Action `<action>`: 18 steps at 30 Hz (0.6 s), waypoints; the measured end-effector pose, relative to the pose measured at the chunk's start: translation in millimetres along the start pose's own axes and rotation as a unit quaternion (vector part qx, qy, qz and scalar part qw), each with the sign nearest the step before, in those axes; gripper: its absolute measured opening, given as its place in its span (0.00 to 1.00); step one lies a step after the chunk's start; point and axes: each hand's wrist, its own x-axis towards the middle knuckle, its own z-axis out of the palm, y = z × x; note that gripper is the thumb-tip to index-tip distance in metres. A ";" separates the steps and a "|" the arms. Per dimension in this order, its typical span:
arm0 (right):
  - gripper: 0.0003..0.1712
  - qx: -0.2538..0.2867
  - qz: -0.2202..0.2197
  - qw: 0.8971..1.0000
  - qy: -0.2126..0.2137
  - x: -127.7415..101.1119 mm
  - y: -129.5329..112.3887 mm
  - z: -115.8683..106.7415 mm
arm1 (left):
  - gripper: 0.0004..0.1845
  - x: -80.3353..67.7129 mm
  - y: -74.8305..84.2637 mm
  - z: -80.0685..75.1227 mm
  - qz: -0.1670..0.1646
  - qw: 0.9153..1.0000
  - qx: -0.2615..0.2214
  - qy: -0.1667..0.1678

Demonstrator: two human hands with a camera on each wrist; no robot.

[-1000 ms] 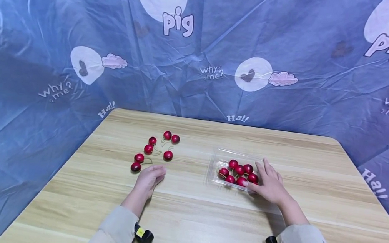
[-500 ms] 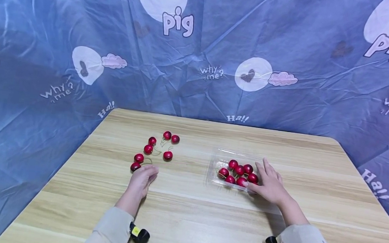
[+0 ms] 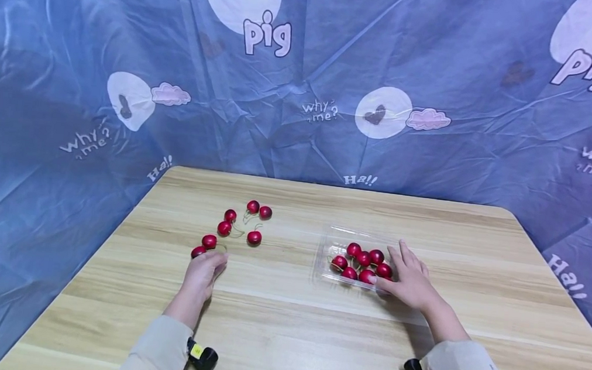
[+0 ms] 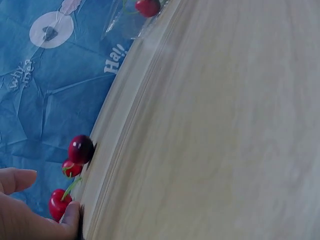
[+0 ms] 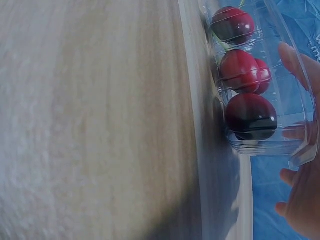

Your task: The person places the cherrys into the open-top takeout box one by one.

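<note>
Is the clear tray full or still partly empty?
Partly empty. The clear tray holds six cherries clustered toward the right hand; its far-left part is bare, and loose cherries lie outside.
</note>
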 end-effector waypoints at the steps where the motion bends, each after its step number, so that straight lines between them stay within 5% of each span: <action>1: 0.52 0.000 0.000 1.000 0.000 -0.1 0.1 0.0 | 0.13 0.5 0.6 -1.3 0.000 1.000 0.001 0.002; 7: 0.51 0.001 0.000 1.000 0.001 -1.0 0.4 0.2 | 0.08 3.1 4.6 -6.3 -0.004 1.000 0.005 0.009; 18: 0.51 0.002 -0.002 1.000 -0.001 -0.2 -0.4 0.7 | 0.17 11.2 7.3 -8.0 -0.023 0.997 -0.030 0.066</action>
